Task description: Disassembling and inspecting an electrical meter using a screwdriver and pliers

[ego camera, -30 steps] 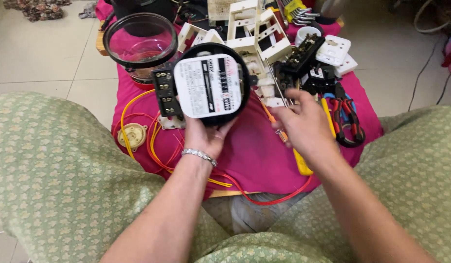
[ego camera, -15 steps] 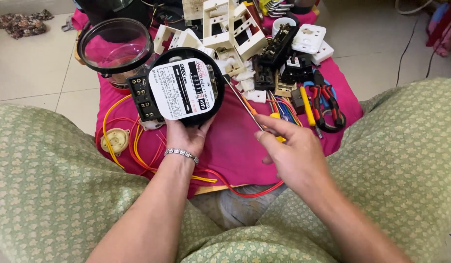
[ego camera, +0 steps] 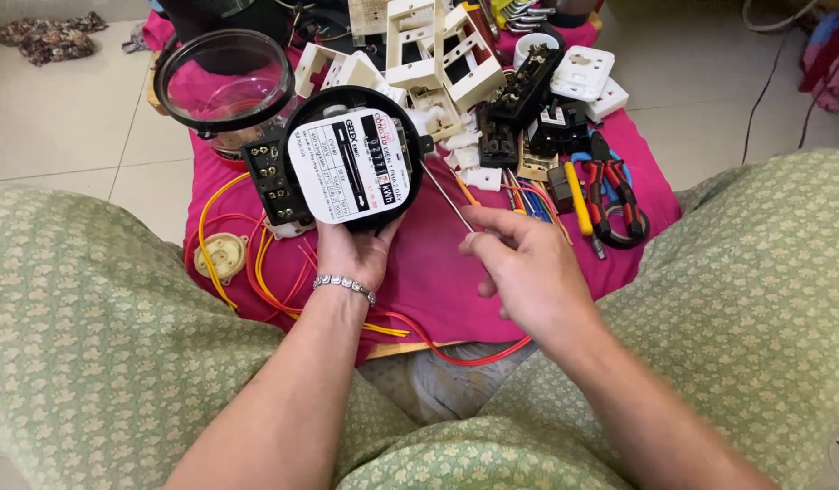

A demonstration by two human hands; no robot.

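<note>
Seen from above, seated cross-legged over a pink cloth [ego camera: 438, 281]. The left hand [ego camera: 351, 254] grips the lower rim of a round black electricity meter [ego camera: 351, 168] with a white face, centre-left of frame, tilted up. The right hand [ego camera: 519, 268], fingers pinched closed around a thin screwdriver [ego camera: 447, 200], aims its tip at the meter's right edge, seemingly at a fixing there; the tip needs careful seating. A clear glass dome cover [ego camera: 224, 82], upper left, holds nothing visible.

left hand [ego camera: 351, 254] gripping, right hand [ego camera: 524, 272] — closed
</note>
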